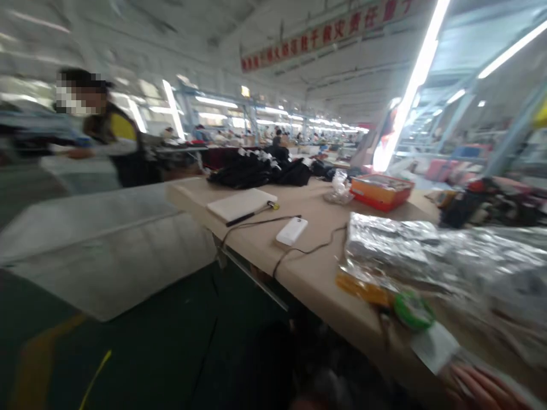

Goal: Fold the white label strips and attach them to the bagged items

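Observation:
My right hand (485,390) is at the bottom right corner, blurred and cut off by the frame edge. Its fingers look stretched out side by side over the table's near edge. Just beyond the fingertips lies a white slip of paper (436,346); whether the fingers touch it is unclear. A green roll of tape (413,310) sits past the slip, beside a large crinkled clear plastic wrap (397,245) with something yellow-orange under its front edge. My left hand cannot be made out; only a dim reddish smear shows at the bottom edge.
On the brown-covered table (316,202) lie a white power bank (292,230), a dark cable, a white board (241,205), black garments (245,169) and an orange box (382,191). A large whitish bin (111,250) stands left. Another person (115,134) works behind it.

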A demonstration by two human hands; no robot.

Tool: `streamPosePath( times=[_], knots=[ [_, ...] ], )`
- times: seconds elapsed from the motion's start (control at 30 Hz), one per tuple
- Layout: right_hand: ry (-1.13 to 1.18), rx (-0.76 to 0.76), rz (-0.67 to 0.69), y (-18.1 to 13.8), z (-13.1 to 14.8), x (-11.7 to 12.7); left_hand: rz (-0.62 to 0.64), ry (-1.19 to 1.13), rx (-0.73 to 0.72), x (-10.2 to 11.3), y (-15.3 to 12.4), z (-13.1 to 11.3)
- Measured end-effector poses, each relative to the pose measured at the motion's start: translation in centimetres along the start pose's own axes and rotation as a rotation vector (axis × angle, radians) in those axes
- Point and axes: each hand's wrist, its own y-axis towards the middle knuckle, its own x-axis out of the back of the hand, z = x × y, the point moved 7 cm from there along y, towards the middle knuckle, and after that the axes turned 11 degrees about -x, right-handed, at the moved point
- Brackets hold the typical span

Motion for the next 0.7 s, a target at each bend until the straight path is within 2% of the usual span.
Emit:
streamPosePath(
  times=[0.1, 0.17, 0.27, 0.43, 0.6, 0.7],
  knots=[
    [-0.214, 0.025, 0.184, -2.1, 0.6, 3.1, 0.114, 0.002, 0.043, -6.3, -0.7, 1.8],
    [-0.323, 0.018, 0.278, -2.2, 0.8, 3.1, 0.154, 0.209, 0.021, -8.1, -0.6, 2.5],
    [-0.374, -0.003, 0.342, -1.3, 1.1, 1.9, 0.222, 0.298, -0.032, -9.7, 0.2, 2.8],
    [-0.286, 0.003, 0.368, -0.1, 2.3, 0.6, 0.302, 0.293, -0.110, -11.8, 0.9, 0.5],
    [-0.155, 0.008, 0.256, 0.2, 2.0, 0.6, 0.321, 0.252, -0.081, -13.4, 1.6, -1.7],
    [-0.071, -0.002, 0.251, 0.3, 1.6, 0.9, 0.306, 0.215, -0.062, -14.1, 2.4, -3.0]
  ],
)
